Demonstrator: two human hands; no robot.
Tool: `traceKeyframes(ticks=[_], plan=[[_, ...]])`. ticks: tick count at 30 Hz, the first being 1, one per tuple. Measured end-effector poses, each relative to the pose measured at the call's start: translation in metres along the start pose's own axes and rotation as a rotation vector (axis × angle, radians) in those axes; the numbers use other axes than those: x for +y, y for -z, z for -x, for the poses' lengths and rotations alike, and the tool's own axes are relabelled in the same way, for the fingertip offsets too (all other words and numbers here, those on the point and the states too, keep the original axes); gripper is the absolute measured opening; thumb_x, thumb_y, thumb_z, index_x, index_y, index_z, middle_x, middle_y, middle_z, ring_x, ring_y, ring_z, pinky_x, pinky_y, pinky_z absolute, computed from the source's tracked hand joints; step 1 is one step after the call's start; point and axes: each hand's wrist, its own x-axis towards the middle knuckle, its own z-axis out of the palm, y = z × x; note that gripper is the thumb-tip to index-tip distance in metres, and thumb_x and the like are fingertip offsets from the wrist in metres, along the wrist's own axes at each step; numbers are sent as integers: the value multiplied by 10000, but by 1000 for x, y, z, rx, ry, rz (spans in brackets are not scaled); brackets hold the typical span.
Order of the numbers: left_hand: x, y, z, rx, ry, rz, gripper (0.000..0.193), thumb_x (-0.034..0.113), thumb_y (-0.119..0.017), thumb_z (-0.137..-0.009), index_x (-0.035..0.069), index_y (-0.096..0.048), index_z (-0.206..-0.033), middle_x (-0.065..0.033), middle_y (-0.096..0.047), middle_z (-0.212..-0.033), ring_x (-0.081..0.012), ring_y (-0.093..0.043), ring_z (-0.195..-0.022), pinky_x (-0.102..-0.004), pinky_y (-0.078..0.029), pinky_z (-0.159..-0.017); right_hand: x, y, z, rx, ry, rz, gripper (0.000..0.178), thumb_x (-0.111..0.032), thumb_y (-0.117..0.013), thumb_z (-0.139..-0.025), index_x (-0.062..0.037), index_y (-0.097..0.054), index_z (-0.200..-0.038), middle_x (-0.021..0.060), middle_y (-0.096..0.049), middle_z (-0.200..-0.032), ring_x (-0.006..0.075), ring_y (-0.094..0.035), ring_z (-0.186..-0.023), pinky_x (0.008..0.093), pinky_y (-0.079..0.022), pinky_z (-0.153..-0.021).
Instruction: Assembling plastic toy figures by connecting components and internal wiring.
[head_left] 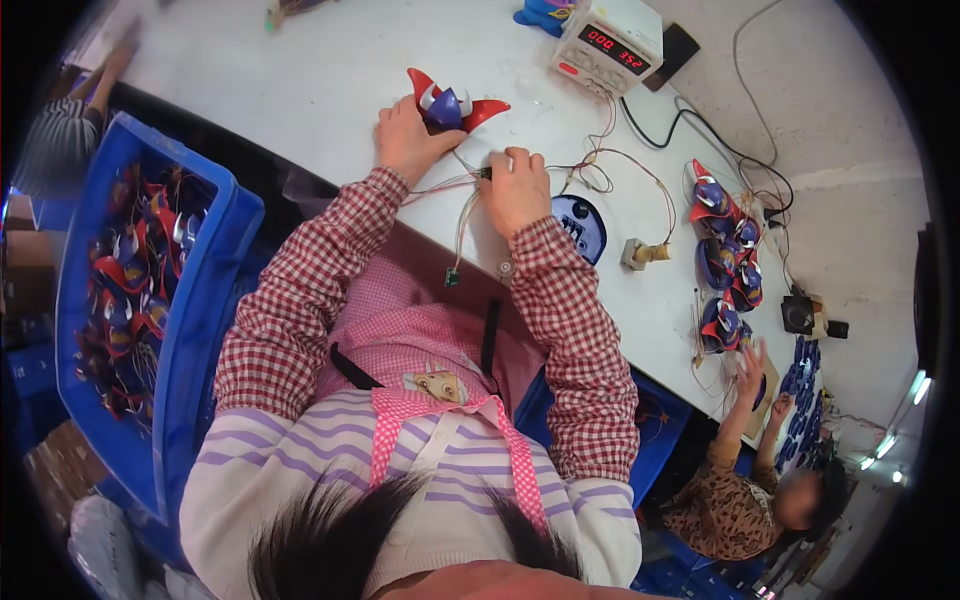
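Observation:
My left hand is closed around a purple toy part with red wing-like points and silver trim, resting on the white table. Thin wires run from it toward my right hand. That hand pinches a small dark circuit board at its fingertips, just right of the toy part. A second small green circuit board dangles on wires past the table's front edge. Right of my right hand lies a round dark-blue housing with a white rim, partly covered by my sleeve.
A power supply with a lit red display stands at the back, its leads crossing the table. A small metal-and-brass piece and a row of similar toy parts lie rightward. A filled blue bin is at left. A co-worker sits at right.

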Motion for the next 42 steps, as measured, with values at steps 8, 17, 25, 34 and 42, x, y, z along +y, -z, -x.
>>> traceKeyframes(ticks=[8, 17, 25, 34, 42], plan=[[17, 13, 14, -394, 68, 941, 660, 233, -802, -650, -51, -491, -1158, -162, -599, -1019, -232, -589, -907, -293, -456, -862, 18, 60, 11, -264, -178, -595, 236, -130, -654, -778, 2, -621, -971, 70, -616, -764, 164, -543, -677, 242, -436, -609], [58, -44, 55, -769, -105, 937, 629, 185, -814, -635, -23, -516, -1149, -134, -606, -1008, -206, -580, -879, -269, -465, -800, 87, 57, 69, 70, -377, -469, 242, -155, -645, -787, -46, -634, -1003, 85, -567, -898, 173, -519, -809, 253, -418, -720], [76, -47, 67, -558, -390, 176, 587, 278, -851, -547, -30, -591, -974, -117, -595, -926, -185, -549, -776, -264, -462, -685, 77, 31, 71, 306, -432, -3, 322, -134, -620, -782, -107, -616, -1103, 119, -512, -1016, 236, -521, -967, 307, -433, -855], [61, -76, 93, -155, -584, 543, 670, 427, -839, -513, 30, -497, -930, -96, -535, -890, -256, -488, -837, -365, -437, -783, 109, 30, 87, 371, -350, -679, 405, -115, -631, -795, -11, -538, -1175, 155, -564, -1119, 250, -565, -975, 330, -462, -870], [66, 117, 167, -224, -165, 1135, 718, 40, -812, -543, 59, -439, -1155, -73, -551, -1087, -161, -527, -937, -280, -450, -835, -65, 149, 54, 59, -31, -1170, 314, -54, -437, -882, 13, -517, -1178, 125, -534, -1124, 212, -530, -919, 296, -464, -772]])
